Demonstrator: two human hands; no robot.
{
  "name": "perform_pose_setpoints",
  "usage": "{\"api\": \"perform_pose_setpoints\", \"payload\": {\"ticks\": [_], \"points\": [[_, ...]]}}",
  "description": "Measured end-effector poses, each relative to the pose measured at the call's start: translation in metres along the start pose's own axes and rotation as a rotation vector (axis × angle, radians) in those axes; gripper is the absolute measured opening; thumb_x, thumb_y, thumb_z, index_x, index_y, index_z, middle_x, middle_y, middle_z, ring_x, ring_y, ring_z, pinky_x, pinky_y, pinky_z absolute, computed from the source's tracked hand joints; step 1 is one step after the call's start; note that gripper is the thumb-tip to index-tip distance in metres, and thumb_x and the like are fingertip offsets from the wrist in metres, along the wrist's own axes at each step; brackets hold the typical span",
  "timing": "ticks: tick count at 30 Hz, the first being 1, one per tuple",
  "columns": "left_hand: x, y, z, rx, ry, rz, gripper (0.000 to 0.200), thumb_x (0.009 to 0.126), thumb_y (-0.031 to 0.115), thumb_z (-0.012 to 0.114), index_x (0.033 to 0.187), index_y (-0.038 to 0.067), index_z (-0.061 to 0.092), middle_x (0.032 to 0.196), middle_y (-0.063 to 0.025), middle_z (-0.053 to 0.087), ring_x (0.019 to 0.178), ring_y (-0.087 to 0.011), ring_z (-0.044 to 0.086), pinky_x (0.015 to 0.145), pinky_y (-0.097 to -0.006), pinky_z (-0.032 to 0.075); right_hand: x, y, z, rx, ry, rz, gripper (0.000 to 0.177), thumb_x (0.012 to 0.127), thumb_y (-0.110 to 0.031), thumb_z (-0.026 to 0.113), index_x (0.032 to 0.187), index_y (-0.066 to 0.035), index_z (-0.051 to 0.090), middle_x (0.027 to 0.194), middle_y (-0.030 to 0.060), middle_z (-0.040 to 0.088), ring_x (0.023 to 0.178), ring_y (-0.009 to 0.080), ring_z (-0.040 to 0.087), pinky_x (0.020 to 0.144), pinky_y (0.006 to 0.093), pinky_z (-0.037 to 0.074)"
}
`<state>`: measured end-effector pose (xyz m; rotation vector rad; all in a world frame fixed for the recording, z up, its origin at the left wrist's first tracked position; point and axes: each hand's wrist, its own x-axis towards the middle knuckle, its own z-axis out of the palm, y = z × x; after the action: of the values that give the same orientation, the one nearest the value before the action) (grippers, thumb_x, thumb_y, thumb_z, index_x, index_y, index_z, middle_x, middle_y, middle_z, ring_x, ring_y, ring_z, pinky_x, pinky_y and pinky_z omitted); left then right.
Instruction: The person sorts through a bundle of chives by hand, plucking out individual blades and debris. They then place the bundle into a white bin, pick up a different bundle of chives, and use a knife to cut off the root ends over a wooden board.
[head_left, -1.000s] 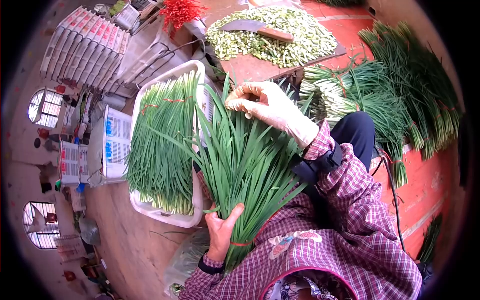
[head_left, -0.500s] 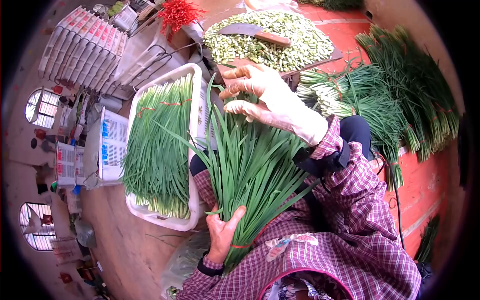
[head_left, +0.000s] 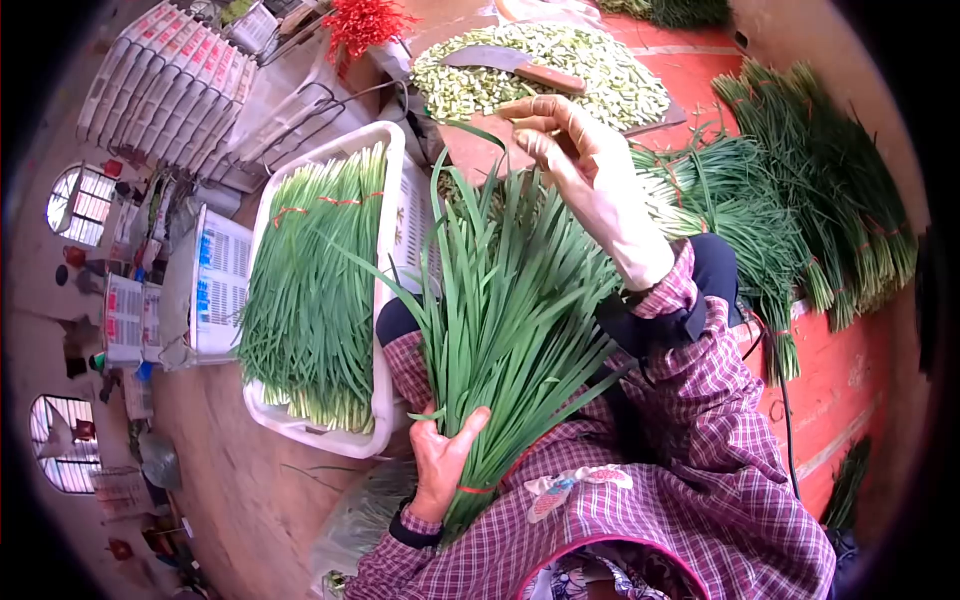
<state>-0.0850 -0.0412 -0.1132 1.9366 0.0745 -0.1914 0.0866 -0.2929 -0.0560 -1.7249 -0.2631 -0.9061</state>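
Note:
My bare left hand [head_left: 440, 465] is wrapped round the lower part of a bunch of long green leafy stalks [head_left: 500, 310], just above its red tie. The bunch fans out upward over my lap. Above its tips is my right hand [head_left: 590, 165], in a pale glove, with its fingers curled close together. A long leaf bends beside those fingertips; whether they hold it is unclear.
A white crate [head_left: 392, 230] of tied green stalks stands left. Behind, a knife [head_left: 520, 66] lies on chopped pieces [head_left: 630, 90] on a board. More green bundles [head_left: 820, 180] lie right on a red surface [head_left: 840, 380]. Stacked crates [head_left: 165, 85] are at upper left.
My right hand has moved right, away from the upper left of the leaves, and its fingers have drawn closer together. My left hand keeps its grip on the bunch.

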Motion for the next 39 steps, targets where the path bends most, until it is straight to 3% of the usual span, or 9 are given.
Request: {"api": "perform_pose_setpoints", "payload": {"ticks": [2,8,14,18,21,25,28,32,39], "points": [[0.002,-0.004,0.0,-0.006,-0.007,-0.001,0.02,0.082,0.007,0.073,0.096,-0.005,0.067,0.086,-0.0072,0.071,0.074,-0.0103,0.063,0.071,-0.028,0.05,-0.008,-0.016,-0.014,0.324,-0.401,0.504,0.024,0.088,-0.021,0.07,0.104,-0.004,0.067,0.086,0.0013,0.068,0.067,0.0083,0.058,0.062,0.0223,0.047],[0.003,-0.006,0.001,-0.03,-0.025,-0.035,0.023,0.082,0.008,0.073,0.099,-0.005,0.067,0.088,-0.0076,0.072,0.077,-0.011,0.064,0.074,-0.0282,0.051,-0.045,-0.014,-0.003,0.419,-0.631,0.682,0.02,0.086,-0.017,0.071,0.097,-0.001,0.068,0.079,0.001,0.067,0.065,0.0056,0.057,0.061,0.0223,0.048],[0.003,-0.017,0.004,-0.076,-0.003,0.0,0.024,0.082,0.009,0.073,0.101,-0.005,0.067,0.089,-0.0081,0.072,0.077,-0.0122,0.065,0.074,-0.0289,0.051,-0.036,0.011,0.009,-0.017,-0.033,0.115,0.006,0.082,-0.007,0.069,0.088,-0.005,0.067,0.074,0.0099,0.062,0.068,0.023,0.062,0.064,0.0334,0.049],[0.002,-0.013,0.004,0.022,-0.013,0.013,0.026,0.082,0.01,0.073,0.103,-0.005,0.066,0.088,-0.0088,0.072,0.076,-0.012,0.065,0.074,-0.0291,0.051,-0.011,-0.017,-0.001,-0.077,-0.158,-0.25,0.019,0.082,-0.008,0.07,0.101,-0.006,0.068,0.086,0.01,0.06,0.074,0.0242,0.061,0.067,0.0345,0.05],[0.004,-0.012,0.005,0.035,-0.023,0.041,0.027,0.082,0.01,0.074,0.102,-0.004,0.066,0.087,-0.0091,0.073,0.074,-0.0125,0.065,0.073,-0.0293,0.052,-0.021,-0.029,0.0,-0.153,-0.508,-0.093,0.039,0.077,-0.04,0.075,0.097,-0.007,0.071,0.084,0.012,0.06,0.078,0.0299,0.062,0.068,0.0411,0.048],[0.005,-0.016,0.007,0.086,-0.018,0.098,0.026,0.081,0.011,0.074,0.101,-0.003,0.067,0.085,-0.01,0.073,0.073,-0.0149,0.067,0.072,-0.0298,0.052,-0.033,-0.032,0.011,0.054,-0.653,0.251,0.026,0.077,-0.033,0.076,0.087,-0.009,0.072,0.068,0.0077,0.065,0.071,0.0273,0.062,0.066,0.0389,0.047],[0.005,-0.013,0.007,0.114,-0.032,0.094,0.025,0.081,0.011,0.074,0.101,-0.003,0.067,0.085,-0.0105,0.073,0.074,-0.016,0.068,0.073,-0.0298,0.052,-0.049,-0.01,0.032,-0.129,-0.441,-0.139,0.011,0.074,-0.02,0.074,0.077,-0.01,0.068,0.07,0.0059,0.059,0.072,0.0262,0.058,0.067,0.0387,0.045],[0.003,-0.014,0.009,0.085,-0.028,0.097,0.025,0.081,0.011,0.074,0.1,-0.004,0.067,0.085,-0.0107,0.073,0.075,-0.016,0.068,0.073,-0.03,0.052,-0.028,0.002,0.025,-0.335,-0.136,-0.127,0.007,0.078,-0.018,0.07,0.079,-0.013,0.067,0.076,0.0043,0.059,0.081,0.0252,0.057,0.074,0.0386,0.042],[0.005,-0.014,0.011,0.076,-0.043,0.084,0.02,0.081,0.005,0.072,0.097,-0.005,0.066,0.083,-0.0087,0.071,0.07,-0.0139,0.063,0.068,-0.0307,0.05,-0.021,-0.011,0.027,-0.219,-0.625,-0.093,0.038,0.077,-0.041,0.07,0.096,-0.008,0.072,0.073,0.0062,0.066,0.072,0.0265,0.061,0.081,0.0407,0.043]]}}
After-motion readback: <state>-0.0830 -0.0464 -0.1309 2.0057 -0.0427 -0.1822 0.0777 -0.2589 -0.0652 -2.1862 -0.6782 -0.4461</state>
